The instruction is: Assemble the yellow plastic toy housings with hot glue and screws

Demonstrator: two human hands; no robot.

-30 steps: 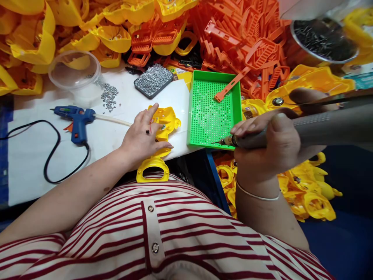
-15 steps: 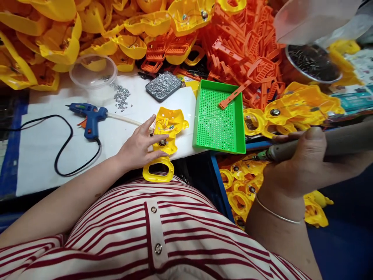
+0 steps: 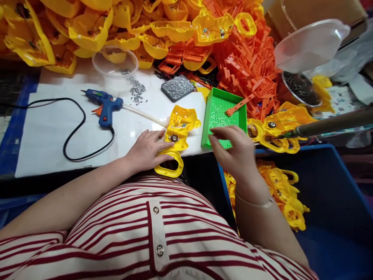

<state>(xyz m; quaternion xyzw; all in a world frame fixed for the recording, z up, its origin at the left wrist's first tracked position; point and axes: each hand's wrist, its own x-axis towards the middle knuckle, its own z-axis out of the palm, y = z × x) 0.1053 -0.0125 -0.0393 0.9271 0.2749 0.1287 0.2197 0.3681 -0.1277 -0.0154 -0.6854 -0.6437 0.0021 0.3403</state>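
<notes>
A yellow plastic shell half [image 3: 182, 116] with a looped handle, thin wires and a round speaker lies at the table's front edge. My left hand [image 3: 148, 149] grips its left side, finger and thumb resting on the body and handle. My right hand [image 3: 233, 149] is over the front of the green perforated tray [image 3: 208, 124], its thumb and index finger nearly together in a pinch. Whether anything small sits between them I cannot make out. At the right, apart from my hands, a dark electric screwdriver [image 3: 326, 121] points left above other yellow shells.
A blue glue gun [image 3: 106, 105] with black cord lies left. Behind are a black dish of screws [image 3: 177, 88], a clear tub [image 3: 115, 64], orange plastic strips [image 3: 247, 66] and heaped yellow shells [image 3: 90, 31]. A blue bin [image 3: 335, 194] with yellow shells stands front right.
My right hand has let go of the electric screwdriver and moved left to the green tray. My left hand stays on the yellow shell half. The view has shifted, showing more of the right side.
</notes>
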